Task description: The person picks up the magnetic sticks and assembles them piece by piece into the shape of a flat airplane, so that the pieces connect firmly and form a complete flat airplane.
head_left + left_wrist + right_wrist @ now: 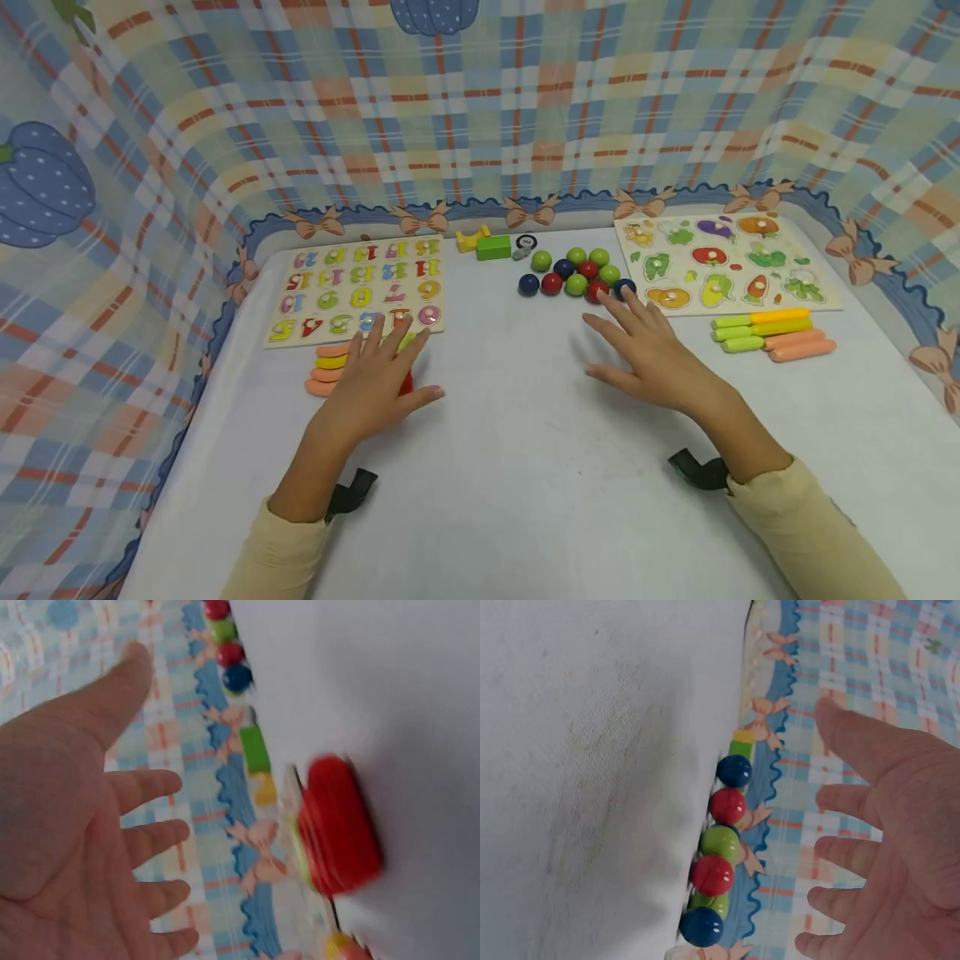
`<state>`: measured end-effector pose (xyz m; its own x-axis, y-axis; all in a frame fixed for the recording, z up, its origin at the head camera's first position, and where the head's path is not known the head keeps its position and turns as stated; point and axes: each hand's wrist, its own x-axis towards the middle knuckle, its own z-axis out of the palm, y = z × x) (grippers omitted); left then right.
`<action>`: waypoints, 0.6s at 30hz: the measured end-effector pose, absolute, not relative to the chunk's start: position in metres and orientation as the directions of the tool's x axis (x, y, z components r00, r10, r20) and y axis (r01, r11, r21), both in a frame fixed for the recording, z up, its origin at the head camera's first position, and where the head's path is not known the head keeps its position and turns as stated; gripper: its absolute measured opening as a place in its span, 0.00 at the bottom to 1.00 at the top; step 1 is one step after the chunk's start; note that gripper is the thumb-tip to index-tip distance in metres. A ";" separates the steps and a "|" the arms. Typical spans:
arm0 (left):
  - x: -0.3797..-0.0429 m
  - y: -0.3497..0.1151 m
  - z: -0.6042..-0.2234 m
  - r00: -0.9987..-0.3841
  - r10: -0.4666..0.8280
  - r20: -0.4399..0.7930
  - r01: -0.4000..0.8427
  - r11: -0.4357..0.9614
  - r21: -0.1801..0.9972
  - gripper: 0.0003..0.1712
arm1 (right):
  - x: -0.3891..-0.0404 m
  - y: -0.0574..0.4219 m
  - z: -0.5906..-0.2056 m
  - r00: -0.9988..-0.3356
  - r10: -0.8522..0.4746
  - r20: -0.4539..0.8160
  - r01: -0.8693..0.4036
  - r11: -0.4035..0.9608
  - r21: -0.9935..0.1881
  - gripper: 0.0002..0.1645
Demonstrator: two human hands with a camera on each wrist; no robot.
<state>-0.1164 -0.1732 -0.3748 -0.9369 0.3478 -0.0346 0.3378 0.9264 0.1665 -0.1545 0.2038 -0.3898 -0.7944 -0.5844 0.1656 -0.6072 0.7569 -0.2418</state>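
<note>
In the head view my left hand point(372, 379) is spread with straight fingers over the left part of the table, holding nothing. Beneath it lie orange and yellow sticks point(324, 375) and a red block point(406, 384), both partly hidden by the hand. That red block point(339, 825) shows whole but blurred in the left wrist view. My right hand point(651, 354), fingers also spread and palm bare, hovers right of the middle. Its fingertips overlap the nearest of a cluster of red, green and blue balls point(575, 284), also seen as a row with a red ball point(712, 875) in the right wrist view.
A number puzzle board point(300, 287) lies at back left, a vegetable puzzle board point(693, 310) at back right. Yellow, green and orange sticks point(780, 325) lie in front of the latter. A green block point(493, 247) and a yellow piece point(471, 242) stand by the checked cloth point(480, 125).
</note>
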 end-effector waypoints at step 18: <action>-0.127 -0.271 -0.392 -0.999 0.020 0.048 0.034 0.951 0.308 0.15 | -0.224 0.040 -0.398 -0.611 -0.771 0.178 -0.744 0.484 -0.460 0.13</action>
<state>-0.1274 -0.2705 -0.3923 -0.9986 0.0200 0.0483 0.0339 0.9507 0.3082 -0.2240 0.0401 -0.3977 -0.6113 -0.7712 0.1776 -0.7444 0.4842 -0.4597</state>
